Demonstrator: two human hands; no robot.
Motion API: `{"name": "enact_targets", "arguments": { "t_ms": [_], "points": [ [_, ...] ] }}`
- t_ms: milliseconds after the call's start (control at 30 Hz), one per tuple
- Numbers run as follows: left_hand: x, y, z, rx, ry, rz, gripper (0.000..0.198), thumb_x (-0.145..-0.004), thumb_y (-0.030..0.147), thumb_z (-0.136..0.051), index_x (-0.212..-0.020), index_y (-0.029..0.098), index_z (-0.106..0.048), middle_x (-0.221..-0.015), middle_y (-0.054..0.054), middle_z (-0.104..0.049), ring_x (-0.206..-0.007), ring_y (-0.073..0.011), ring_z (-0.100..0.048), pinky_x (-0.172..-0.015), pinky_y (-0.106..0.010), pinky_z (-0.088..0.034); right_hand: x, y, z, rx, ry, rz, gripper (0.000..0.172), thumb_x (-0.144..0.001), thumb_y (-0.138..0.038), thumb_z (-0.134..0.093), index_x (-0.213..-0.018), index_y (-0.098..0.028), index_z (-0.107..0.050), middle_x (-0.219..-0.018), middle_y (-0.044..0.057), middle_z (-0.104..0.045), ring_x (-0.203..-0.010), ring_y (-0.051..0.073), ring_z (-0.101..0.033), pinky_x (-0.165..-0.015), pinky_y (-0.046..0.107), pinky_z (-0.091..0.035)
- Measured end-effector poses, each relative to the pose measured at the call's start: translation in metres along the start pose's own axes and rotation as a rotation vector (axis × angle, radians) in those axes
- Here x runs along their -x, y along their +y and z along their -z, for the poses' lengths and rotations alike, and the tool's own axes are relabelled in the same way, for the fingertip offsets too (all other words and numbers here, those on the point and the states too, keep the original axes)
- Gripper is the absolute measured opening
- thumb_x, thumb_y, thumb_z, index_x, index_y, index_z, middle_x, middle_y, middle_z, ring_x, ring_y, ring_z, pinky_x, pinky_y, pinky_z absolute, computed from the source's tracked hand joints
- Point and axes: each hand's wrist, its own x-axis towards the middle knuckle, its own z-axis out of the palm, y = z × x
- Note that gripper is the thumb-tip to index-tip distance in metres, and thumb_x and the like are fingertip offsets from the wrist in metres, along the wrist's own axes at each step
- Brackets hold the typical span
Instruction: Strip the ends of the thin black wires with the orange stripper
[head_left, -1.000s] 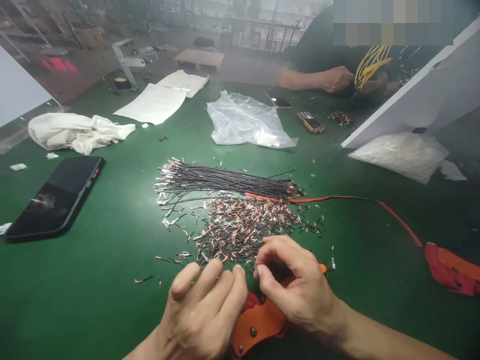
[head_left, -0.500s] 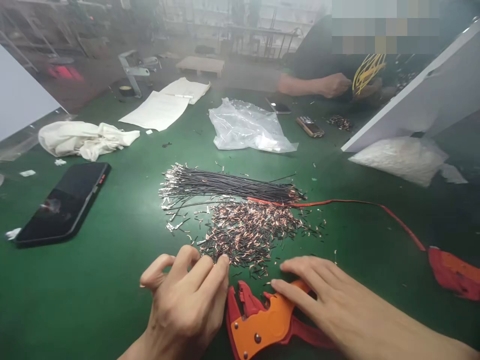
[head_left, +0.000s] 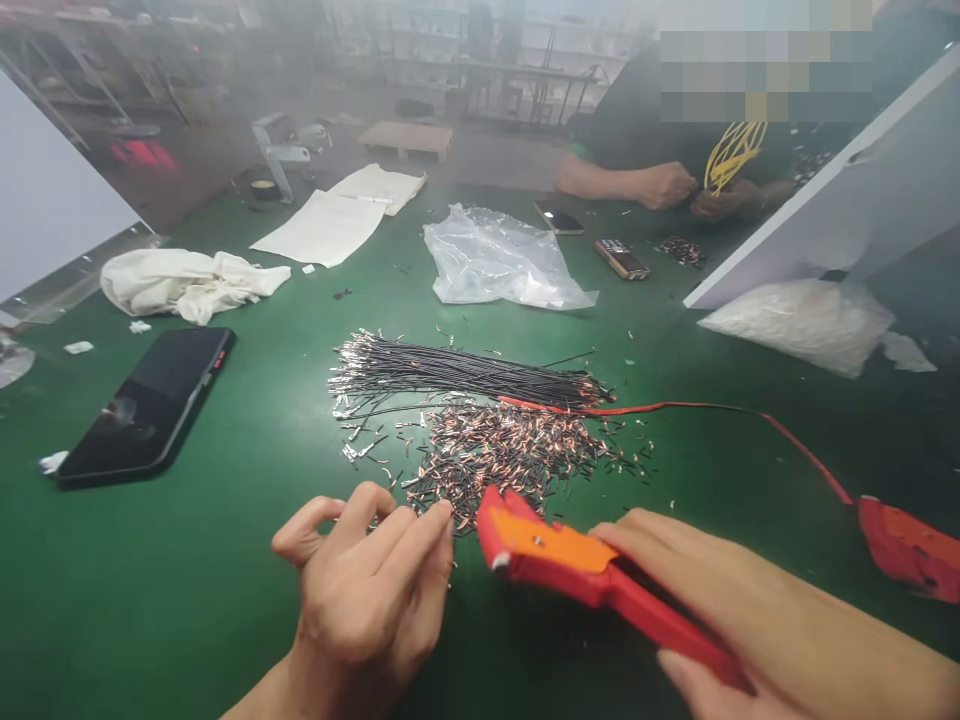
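Note:
My right hand (head_left: 697, 580) is wrapped round the handles of an orange and red wire stripper (head_left: 555, 560). The stripper's head is raised in front of the pile of black and copper wire offcuts (head_left: 495, 450). At the near left edge of that pile is my left hand (head_left: 367, 580), back toward me, with its fingers curled inward. What these fingers hold, if anything, is hidden. Behind the offcuts lies a bundle of black wires (head_left: 465, 368), silvery terminals at its left end and bare copper at its right.
A red strip (head_left: 675, 405) runs from the bundle to a second red and orange tool (head_left: 907, 550). Around the green table (head_left: 225, 570) lie a phone (head_left: 150, 400), a white cloth (head_left: 191, 283), papers (head_left: 322, 225) and plastic bags (head_left: 510, 260). Across it, a person's hands (head_left: 664, 185) handle yellow wires.
The wire stripper has been lifted and turned by my right hand, its head now nearer the offcuts. My left hand stays curled in nearly the same place. The view has shifted slightly.

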Motion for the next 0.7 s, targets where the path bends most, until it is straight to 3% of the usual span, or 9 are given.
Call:
{"name": "enact_targets", "arguments": {
  "t_ms": [100, 200, 267, 433, 533, 700],
  "points": [
    [0.001, 0.001, 0.001, 0.023, 0.02, 0.011, 0.013, -0.088, 0.008, -0.061, -0.083, 0.017, -0.068, -0.05, 0.008, -0.053, -0.051, -0.0103, -0.052, -0.073, -0.037, -0.024, 0.001, 0.011, 0.003, -0.587, -0.102, -0.312, 0.06, -0.083, -0.03, -0.063, -0.141, -0.028, -0.048, -0.137, 0.012, -0.059, -0.12, 0.036, -0.059, -0.095, 0.043, -0.051],
    [0.004, 0.002, 0.002, 0.022, 0.019, 0.004, 0.011, -0.087, 0.008, -0.064, -0.087, 0.017, -0.068, -0.05, 0.008, -0.052, -0.052, -0.01, -0.052, -0.073, -0.037, -0.025, -0.014, -0.001, -0.013, -1.384, -0.378, -0.294, 0.056, -0.076, -0.026, -0.066, -0.131, -0.021, -0.055, -0.122, 0.014, -0.066, -0.113, 0.037, -0.063, -0.097, 0.051, -0.048],
    [0.006, 0.001, 0.004, 0.009, 0.001, -0.015, 0.011, -0.086, 0.007, -0.065, -0.09, 0.017, -0.068, -0.052, 0.008, -0.053, -0.053, -0.0101, -0.053, -0.074, -0.037, -0.025, -0.025, -0.016, -0.031, -1.683, -0.341, -0.241, 0.053, -0.068, -0.017, -0.069, -0.121, -0.021, -0.062, -0.115, 0.011, -0.069, -0.109, 0.032, -0.065, -0.099, 0.049, -0.045],
    [0.009, 0.0, 0.006, -0.005, -0.055, -0.034, 0.011, -0.087, 0.008, -0.063, -0.091, 0.018, -0.068, -0.051, 0.009, -0.052, -0.051, -0.01, -0.051, -0.071, -0.038, -0.023, -0.032, -0.033, -0.062, -1.852, -0.275, -0.374, 0.044, -0.066, -0.014, -0.067, -0.111, -0.015, -0.066, -0.096, 0.01, -0.07, -0.089, 0.024, -0.068, -0.084, 0.039, -0.047],
    [0.01, -0.001, 0.006, 0.001, -0.063, -0.045, 0.012, -0.087, 0.008, -0.063, -0.091, 0.017, -0.068, -0.05, 0.009, -0.051, -0.052, -0.0098, -0.05, -0.071, -0.038, -0.023, -0.03, -0.029, -0.062, -1.879, -0.305, -0.371, 0.043, -0.074, -0.03, -0.072, -0.112, -0.011, -0.064, -0.09, 0.012, -0.069, -0.08, 0.021, -0.066, -0.078, 0.036, -0.046],
    [0.009, -0.002, 0.007, 0.017, -0.036, -0.045, 0.014, -0.086, 0.006, -0.064, -0.096, 0.015, -0.067, -0.052, 0.008, -0.051, -0.054, -0.0098, -0.049, -0.071, -0.037, -0.022, -0.024, -0.027, -0.059, -1.832, -0.374, -0.406, 0.052, -0.066, -0.035, -0.076, -0.108, -0.008, -0.065, -0.085, 0.011, -0.067, -0.07, 0.015, -0.054, -0.065, 0.025, -0.035]
  ]
}}
